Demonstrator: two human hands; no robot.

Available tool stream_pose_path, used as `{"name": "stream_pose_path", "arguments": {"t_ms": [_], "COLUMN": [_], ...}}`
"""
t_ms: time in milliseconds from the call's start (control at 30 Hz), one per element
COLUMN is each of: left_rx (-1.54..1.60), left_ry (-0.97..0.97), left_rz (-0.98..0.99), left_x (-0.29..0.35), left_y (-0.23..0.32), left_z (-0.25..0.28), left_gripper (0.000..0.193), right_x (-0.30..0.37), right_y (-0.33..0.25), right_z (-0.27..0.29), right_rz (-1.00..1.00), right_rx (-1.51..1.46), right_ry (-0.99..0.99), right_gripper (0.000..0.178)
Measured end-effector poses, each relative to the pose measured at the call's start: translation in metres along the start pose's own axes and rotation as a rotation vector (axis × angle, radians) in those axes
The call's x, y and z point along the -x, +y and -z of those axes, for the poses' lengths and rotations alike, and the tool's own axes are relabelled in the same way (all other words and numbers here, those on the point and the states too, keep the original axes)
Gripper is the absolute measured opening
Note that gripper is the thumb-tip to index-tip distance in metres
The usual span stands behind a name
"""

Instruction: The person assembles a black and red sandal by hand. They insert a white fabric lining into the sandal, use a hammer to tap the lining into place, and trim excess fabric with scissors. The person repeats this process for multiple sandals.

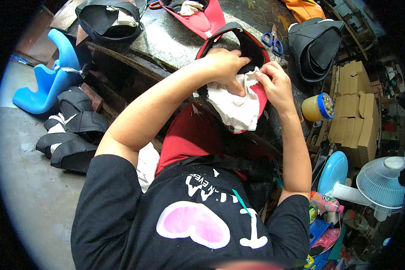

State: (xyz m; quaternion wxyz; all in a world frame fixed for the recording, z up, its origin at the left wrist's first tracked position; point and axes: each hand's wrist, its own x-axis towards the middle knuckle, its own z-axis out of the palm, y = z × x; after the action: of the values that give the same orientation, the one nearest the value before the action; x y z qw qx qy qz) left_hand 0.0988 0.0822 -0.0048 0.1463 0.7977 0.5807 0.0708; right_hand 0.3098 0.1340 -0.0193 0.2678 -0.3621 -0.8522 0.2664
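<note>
Both bare forearms extend forward and converge ahead of the torso. Left arm: elbow bent, forearm angled up and to the right, wrist slightly flexed. Left hand [227, 67] palm down, fingers [238, 85] curled and pressing downward, thumb tucked under. Right arm: forearm near vertical in view, elbow close to the body. Right hand [276, 85] fingers [262, 74] bent in a pinch, tips close to the left hand.
</note>
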Motion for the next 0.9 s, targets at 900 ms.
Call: {"name": "stream_pose_path", "arguments": {"t_ms": [900], "left_rx": [-0.151], "left_ry": [0.206], "left_rz": [-0.216], "left_x": [0.034], "left_y": [0.012], "left_z": [-0.021], "left_gripper": [0.074], "right_x": [0.008], "right_y": [-0.006], "right_z": [0.007], "right_rz": [-0.054], "right_rx": [0.218], "right_ry": [0.233], "right_gripper": [0.008]}}
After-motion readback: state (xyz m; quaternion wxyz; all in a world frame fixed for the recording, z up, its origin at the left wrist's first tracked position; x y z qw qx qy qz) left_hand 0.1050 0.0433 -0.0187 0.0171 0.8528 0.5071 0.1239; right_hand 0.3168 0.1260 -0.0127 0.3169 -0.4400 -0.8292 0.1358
